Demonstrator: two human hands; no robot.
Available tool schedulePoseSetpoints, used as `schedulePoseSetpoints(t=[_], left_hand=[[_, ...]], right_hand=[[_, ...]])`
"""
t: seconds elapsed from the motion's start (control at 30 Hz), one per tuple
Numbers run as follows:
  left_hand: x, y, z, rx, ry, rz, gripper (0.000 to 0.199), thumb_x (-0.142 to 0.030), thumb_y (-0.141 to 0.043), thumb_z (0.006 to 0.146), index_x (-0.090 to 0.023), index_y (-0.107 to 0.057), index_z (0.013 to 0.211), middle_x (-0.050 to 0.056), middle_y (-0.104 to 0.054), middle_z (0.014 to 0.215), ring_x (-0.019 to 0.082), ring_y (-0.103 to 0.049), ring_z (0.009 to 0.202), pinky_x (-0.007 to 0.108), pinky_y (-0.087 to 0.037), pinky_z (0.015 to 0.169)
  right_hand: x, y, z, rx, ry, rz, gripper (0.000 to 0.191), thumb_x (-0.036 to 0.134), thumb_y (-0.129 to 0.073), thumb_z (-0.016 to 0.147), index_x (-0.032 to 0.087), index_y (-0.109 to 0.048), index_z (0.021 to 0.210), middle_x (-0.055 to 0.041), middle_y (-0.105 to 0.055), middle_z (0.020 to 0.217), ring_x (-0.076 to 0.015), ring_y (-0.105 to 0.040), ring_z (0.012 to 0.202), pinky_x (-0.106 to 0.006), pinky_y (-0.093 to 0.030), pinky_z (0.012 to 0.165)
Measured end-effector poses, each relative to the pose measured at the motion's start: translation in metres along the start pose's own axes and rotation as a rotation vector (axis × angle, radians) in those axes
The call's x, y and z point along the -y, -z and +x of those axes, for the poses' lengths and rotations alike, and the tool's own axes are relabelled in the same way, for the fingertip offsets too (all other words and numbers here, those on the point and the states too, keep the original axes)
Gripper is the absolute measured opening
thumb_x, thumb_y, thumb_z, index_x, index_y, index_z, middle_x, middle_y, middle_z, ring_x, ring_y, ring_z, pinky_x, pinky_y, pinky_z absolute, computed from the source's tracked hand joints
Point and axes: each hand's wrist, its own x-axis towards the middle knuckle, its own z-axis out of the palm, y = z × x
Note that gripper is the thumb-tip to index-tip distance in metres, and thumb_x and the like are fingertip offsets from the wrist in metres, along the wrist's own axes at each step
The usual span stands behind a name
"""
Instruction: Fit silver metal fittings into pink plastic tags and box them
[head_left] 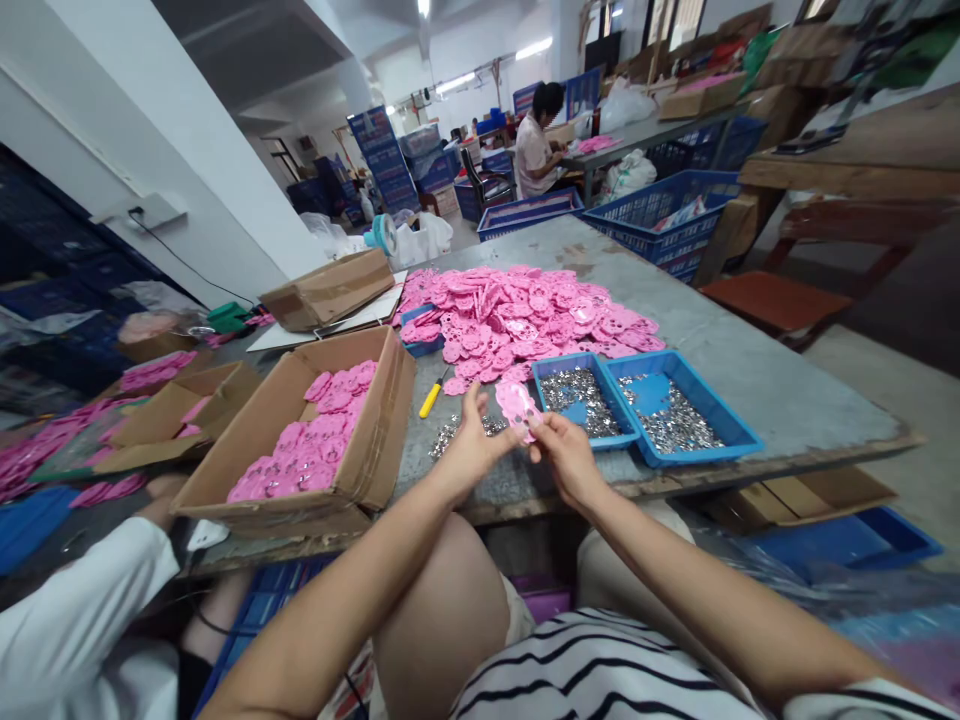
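Observation:
A pink flower-shaped piece (515, 400) is held up over the table's front part. My right hand (568, 450) pinches its lower right edge between thumb and fingers. My left hand (478, 437) is at the piece's left side, fingers apart, the thumb tip reaching its lower edge. Beyond lies a large heap of pink pieces (525, 310). Two blue trays of small metal parts, a left one (631, 436) and a right one (752, 441), sit to the right. Loose metal parts (444, 437) lie near my left hand.
An open cardboard box (386, 430) of pink pieces stands at the left, with a yellow-handled tool (430, 400) beside it. A co-worker's white sleeve (97, 580) is at the lower left. Another person (534, 155) sits at a far table. A red-seated chair (780, 300) stands right.

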Motion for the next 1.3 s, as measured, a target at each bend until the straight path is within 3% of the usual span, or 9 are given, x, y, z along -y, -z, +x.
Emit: schedulePoseSetpoints(t=[0.1,0.2,0.27,0.37,0.53,0.8,0.97,1.17,1.3], left_hand=[[0.003,-0.005,0.004,0.074,0.274,-0.568,0.025,-0.032,-0.055,0.086,-0.017,-0.053,0.105,0.013,-0.066,0.108,0.020,-0.066,0.097,0.039,-0.052,0.091],[0.006,-0.006,0.007,-0.018,0.389,-0.823,0.011,-0.023,-0.056,0.084,-0.016,-0.052,0.091,0.009,-0.070,0.088,0.016,-0.069,0.073,0.035,-0.057,0.075],[0.006,-0.004,0.008,-0.068,0.405,-0.861,0.011,-0.020,-0.054,0.084,-0.016,-0.052,0.094,0.009,-0.071,0.089,0.016,-0.069,0.068,0.032,-0.057,0.067],[0.004,-0.002,0.007,-0.018,0.415,-0.832,0.012,-0.017,-0.049,0.084,-0.015,-0.050,0.095,0.011,-0.073,0.086,0.015,-0.066,0.055,0.024,-0.052,0.049],[0.003,-0.003,0.009,0.074,0.416,-0.781,0.017,-0.010,-0.042,0.080,-0.014,-0.048,0.096,0.010,-0.072,0.070,0.015,-0.062,0.043,0.020,-0.042,0.037],[0.010,-0.001,0.019,0.082,0.431,-0.768,0.020,-0.005,-0.040,0.077,-0.012,-0.051,0.092,0.010,-0.070,0.066,0.017,-0.064,0.047,0.024,-0.049,0.042],[0.013,-0.003,0.023,0.060,0.438,-0.783,0.015,-0.008,-0.041,0.080,-0.013,-0.051,0.091,0.009,-0.069,0.064,0.016,-0.061,0.044,0.023,-0.046,0.040],[0.016,-0.007,0.021,0.078,0.384,-0.783,0.018,-0.008,-0.052,0.072,-0.013,-0.053,0.090,0.006,-0.069,0.066,0.014,-0.061,0.046,0.022,-0.046,0.042],[0.016,-0.008,0.019,0.040,0.310,-0.793,0.027,-0.006,-0.060,0.063,-0.014,-0.053,0.088,0.003,-0.068,0.068,0.012,-0.060,0.049,0.020,-0.045,0.043]], right_hand=[[0.016,0.000,0.010,0.122,-0.002,-0.174,0.038,0.056,-0.067,0.072,0.021,-0.054,0.066,0.0050,-0.053,0.048,-0.0095,-0.045,0.041,-0.024,-0.036,0.048],[0.030,0.014,0.031,0.080,0.064,-0.556,0.031,0.049,-0.057,0.082,0.020,-0.059,0.071,-0.0009,-0.063,0.060,-0.0134,-0.054,0.049,-0.027,-0.042,0.052],[0.039,0.028,0.047,-0.051,0.117,-0.980,0.017,0.034,-0.056,0.085,0.019,-0.065,0.082,-0.0070,-0.071,0.083,-0.0177,-0.064,0.068,-0.029,-0.047,0.062],[0.047,0.043,0.064,0.116,-0.073,-1.545,0.012,0.015,-0.064,0.075,0.018,-0.071,0.084,-0.0148,-0.072,0.101,-0.0263,-0.067,0.090,-0.033,-0.048,0.071],[0.046,0.045,0.068,0.207,-0.208,-1.654,0.019,0.004,-0.058,0.071,0.014,-0.073,0.076,-0.0196,-0.073,0.095,-0.0297,-0.069,0.092,-0.034,-0.048,0.073],[0.057,0.060,0.074,0.105,-0.156,-1.506,0.016,0.010,-0.054,0.076,0.015,-0.069,0.078,-0.0151,-0.073,0.094,-0.0272,-0.066,0.093,-0.032,-0.046,0.076],[0.056,0.066,0.076,0.042,-0.133,-1.277,0.010,0.015,-0.052,0.080,0.017,-0.061,0.075,-0.0051,-0.068,0.077,-0.0141,-0.060,0.067,-0.025,-0.044,0.063],[0.052,0.057,0.067,0.117,-0.227,-0.313,0.025,0.029,-0.078,0.057,0.017,-0.061,0.069,0.0025,-0.059,0.061,-0.0057,-0.043,0.044,-0.022,-0.035,0.045],[0.052,0.039,0.055,0.217,-0.272,-0.053,0.037,0.036,-0.087,0.045,0.016,-0.064,0.066,0.0008,-0.064,0.063,-0.0047,-0.043,0.044,-0.021,-0.032,0.042]])
